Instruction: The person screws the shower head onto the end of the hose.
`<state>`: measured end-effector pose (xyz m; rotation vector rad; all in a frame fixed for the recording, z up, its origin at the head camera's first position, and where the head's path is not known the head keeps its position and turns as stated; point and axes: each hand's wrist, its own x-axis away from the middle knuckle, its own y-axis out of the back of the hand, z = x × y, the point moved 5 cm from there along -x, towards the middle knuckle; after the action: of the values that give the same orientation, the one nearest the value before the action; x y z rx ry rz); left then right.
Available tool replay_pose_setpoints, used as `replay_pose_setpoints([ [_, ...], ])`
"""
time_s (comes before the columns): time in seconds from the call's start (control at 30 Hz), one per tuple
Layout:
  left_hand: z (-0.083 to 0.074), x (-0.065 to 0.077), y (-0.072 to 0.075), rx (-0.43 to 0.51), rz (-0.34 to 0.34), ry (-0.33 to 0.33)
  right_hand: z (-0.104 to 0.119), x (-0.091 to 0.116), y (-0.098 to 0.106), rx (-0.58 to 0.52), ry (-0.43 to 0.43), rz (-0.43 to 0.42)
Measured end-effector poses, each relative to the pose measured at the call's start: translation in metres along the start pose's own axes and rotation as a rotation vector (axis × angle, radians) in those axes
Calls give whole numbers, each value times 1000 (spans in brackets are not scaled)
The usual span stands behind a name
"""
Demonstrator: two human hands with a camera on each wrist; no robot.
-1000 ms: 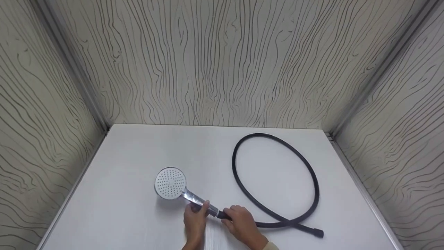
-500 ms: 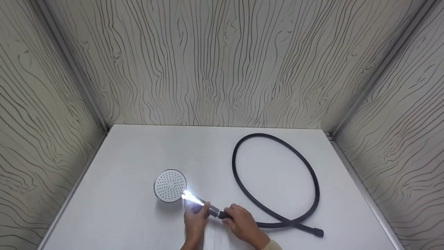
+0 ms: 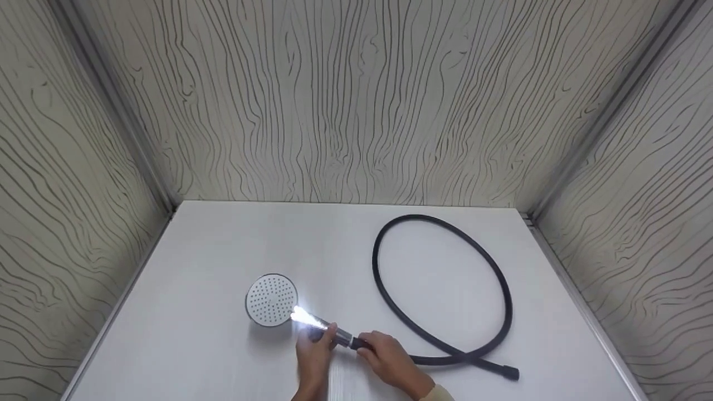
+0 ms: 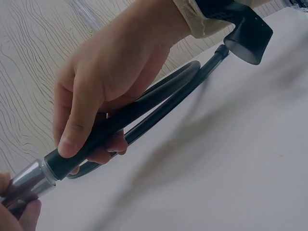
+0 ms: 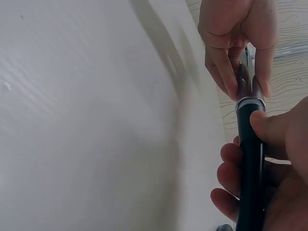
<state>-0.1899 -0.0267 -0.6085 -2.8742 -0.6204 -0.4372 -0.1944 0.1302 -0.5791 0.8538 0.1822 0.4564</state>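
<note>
A chrome shower head [image 3: 271,299] with a round white dotted face is held a little above the table, face up. My left hand [image 3: 313,359] grips its handle [image 4: 32,182], which carries a bright glare in the head view. My right hand [image 3: 390,359] grips the black connector at the end of a black shower hose [image 3: 437,361], thumb on top. Both wrist views show the connector [image 5: 246,122] in line with the handle end and meeting it. Whether the threads are engaged is hidden.
The hose loops over the right side of the white table [image 3: 211,239] and crosses itself. Its other end [image 3: 511,372] lies near the front right. Wood-patterned panels [image 3: 345,100] enclose the back and both sides.
The shower head's face has dropped slightly toward me and tilted a little. A bright glare has appeared on the handle. Both hands keep their grips with hardly any shift.
</note>
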Motion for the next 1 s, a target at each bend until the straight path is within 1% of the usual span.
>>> replay_pose_setpoints([
  [0.13,3,1,-1,5,-17,-20,-3,2,0,-54,-40,-40],
  [0.27,3,2,-2,2,-12,-27,-4,4,2,-22,-9,-102],
  [0.33,2,1,-3,-16,3,-15,-4,4,3,4,13,-113],
  [0.4,2,1,-3,-28,21,5,-3,3,3,16,30,-96],
  [0.5,0,1,-3,-58,49,34,-4,1,4,6,49,-33],
  [0.6,-1,0,-4,-68,75,44,-5,-1,6,-31,61,37],
  [0.7,-2,-1,-5,-47,93,45,-8,-2,7,-88,55,70],
  [0.77,-2,-1,-5,-39,89,45,-9,-3,6,-128,44,75],
  [0.87,-1,-1,-5,-30,67,34,-11,-2,6,-180,19,60],
  [1.0,-1,0,-4,-19,38,5,-12,-1,7,-199,3,14],
])
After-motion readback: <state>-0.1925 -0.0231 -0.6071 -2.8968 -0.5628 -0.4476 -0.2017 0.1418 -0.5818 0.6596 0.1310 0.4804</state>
